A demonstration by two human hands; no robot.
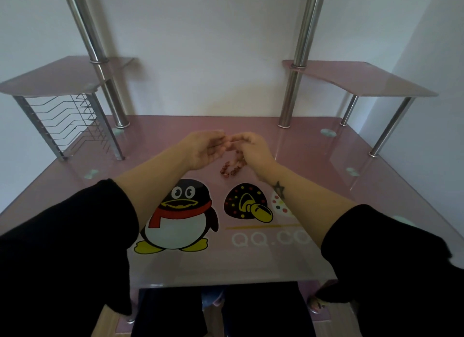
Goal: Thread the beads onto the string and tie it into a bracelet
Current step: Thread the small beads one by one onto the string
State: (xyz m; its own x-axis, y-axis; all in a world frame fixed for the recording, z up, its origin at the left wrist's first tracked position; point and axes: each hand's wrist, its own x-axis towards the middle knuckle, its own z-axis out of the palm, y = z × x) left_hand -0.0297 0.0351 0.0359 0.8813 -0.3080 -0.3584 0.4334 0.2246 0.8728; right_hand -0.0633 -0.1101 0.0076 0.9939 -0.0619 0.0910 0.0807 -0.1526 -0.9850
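The pink glass desk (301, 256), printed with a cartoon penguin, lay under both hands at its far middle. The left hand (203, 149) met the right hand (253, 146) fingertip to fingertip, and whether its curled fingers pinched anything could not be told. The right hand pinched a strand of reddish beads (232, 167), which drooped onto the glass between the wrists.

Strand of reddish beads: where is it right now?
Head view, just right of centre: the strand of reddish beads dangles from the right hand, its end on the pink glass desk above the mushroom picture.
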